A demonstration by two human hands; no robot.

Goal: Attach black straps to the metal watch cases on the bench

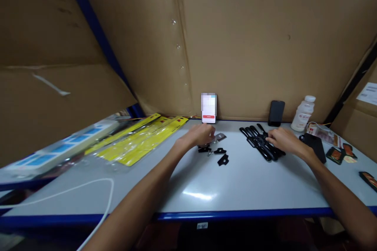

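My left hand is over a small pile of parts at the middle of the table, its fingers curled down and partly hidden. Around it lie a flat grey metal blade and small black plates with a hole, one black plate lying nearest me. My right hand rests at the right side of a bundle of glossy black handles. Its thumb and fingers are closed on one of these handles, though the exact grip is blurred.
Yellow cards in clear plastic packaging lie at left, beside a white and blue box. A lit phone leans on the cardboard wall. A dark phone, a white bottle and several small packets stand or lie at right. A white cable crosses front left.
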